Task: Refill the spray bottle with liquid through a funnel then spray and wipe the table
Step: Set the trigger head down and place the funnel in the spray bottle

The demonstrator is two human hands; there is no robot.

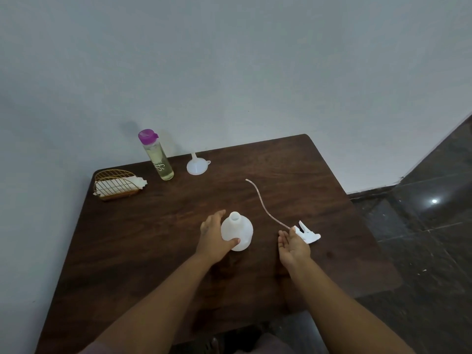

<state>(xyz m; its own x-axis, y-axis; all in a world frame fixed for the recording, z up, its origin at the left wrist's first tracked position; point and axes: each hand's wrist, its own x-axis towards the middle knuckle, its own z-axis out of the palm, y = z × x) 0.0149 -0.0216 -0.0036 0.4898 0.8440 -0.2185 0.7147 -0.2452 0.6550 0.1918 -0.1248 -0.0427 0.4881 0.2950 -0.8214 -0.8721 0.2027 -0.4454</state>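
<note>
Gripping the uncapped spray bottle (237, 232), the left hand (213, 237) works while the right hand (293, 245) lies slack beside the spray head (307, 235).

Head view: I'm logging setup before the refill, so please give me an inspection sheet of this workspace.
Surface: dark wooden table, no spills seen.
Job's things: spray bottle upright, uncapped; spray head with tube lying beside it; funnel mouth-down; refill bottle capped.
Clutter: napkin holder at far left corner.
Hands: left hand holds spray bottle; right hand open beside spray head.
Cables: nothing seen.
Surroundings: pale wall, dark tiled floor.
</note>
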